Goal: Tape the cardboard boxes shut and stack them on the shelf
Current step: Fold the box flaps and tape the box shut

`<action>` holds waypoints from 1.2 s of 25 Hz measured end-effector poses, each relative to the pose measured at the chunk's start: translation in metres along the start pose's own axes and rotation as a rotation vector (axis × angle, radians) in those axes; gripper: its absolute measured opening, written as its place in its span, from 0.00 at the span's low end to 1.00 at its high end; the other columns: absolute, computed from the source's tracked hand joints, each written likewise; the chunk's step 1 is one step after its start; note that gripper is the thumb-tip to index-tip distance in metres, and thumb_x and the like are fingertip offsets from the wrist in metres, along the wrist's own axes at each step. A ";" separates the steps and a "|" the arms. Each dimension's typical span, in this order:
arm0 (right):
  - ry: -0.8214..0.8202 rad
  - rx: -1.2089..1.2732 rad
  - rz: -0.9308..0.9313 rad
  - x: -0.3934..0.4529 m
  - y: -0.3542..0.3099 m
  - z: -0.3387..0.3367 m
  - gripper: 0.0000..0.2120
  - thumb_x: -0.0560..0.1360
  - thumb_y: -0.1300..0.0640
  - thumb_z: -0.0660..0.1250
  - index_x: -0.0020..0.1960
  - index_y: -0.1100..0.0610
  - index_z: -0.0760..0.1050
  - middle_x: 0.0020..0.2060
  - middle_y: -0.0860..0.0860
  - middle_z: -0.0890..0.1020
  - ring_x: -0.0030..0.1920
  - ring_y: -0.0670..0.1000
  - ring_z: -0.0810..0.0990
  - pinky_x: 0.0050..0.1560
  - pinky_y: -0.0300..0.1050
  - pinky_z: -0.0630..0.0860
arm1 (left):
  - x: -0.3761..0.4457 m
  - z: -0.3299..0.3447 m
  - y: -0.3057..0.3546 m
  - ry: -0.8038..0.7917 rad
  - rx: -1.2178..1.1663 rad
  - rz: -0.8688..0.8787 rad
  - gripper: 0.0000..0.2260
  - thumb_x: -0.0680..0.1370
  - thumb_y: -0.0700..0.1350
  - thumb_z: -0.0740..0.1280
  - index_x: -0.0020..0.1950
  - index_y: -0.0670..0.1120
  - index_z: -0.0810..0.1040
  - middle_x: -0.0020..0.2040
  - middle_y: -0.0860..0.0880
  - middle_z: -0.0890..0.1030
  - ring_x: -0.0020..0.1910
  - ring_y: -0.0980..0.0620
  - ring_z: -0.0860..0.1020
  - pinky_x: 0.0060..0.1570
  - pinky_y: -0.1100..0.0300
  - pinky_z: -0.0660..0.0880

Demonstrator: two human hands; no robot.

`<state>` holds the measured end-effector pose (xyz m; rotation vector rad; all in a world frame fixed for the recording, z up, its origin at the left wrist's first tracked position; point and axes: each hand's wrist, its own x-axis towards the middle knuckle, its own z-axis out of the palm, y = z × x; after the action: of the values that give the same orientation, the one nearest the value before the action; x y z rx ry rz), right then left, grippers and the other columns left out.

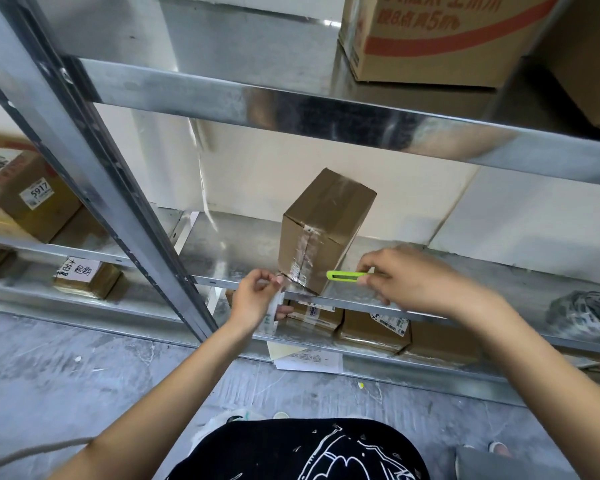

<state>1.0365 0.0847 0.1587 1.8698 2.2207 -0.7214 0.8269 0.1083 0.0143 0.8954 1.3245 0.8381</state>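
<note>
upright box [321, 233], cutter [347, 275] pointing left

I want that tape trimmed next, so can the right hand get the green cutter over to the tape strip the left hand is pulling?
Probably yes: the green cutter in the right hand points toward the tape strip, past the box's front corner.

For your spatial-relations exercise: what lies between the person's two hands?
In the head view, the lower front corner of the taped cardboard box lies between the left hand and right hand, beside the green cutter's tip.
</note>
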 end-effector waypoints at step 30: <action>0.455 1.396 0.202 0.131 0.069 0.034 0.22 0.73 0.34 0.62 0.61 0.45 0.71 0.60 0.44 0.77 0.62 0.47 0.74 0.67 0.53 0.66 | 0.076 -0.014 -0.045 0.036 0.908 0.521 0.26 0.80 0.55 0.54 0.73 0.41 0.63 0.69 0.38 0.66 0.68 0.39 0.65 0.69 0.44 0.63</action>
<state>1.0682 0.1928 0.0574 2.9272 1.6448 -2.3958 0.8184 0.1582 -0.0589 2.0044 1.5393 0.6119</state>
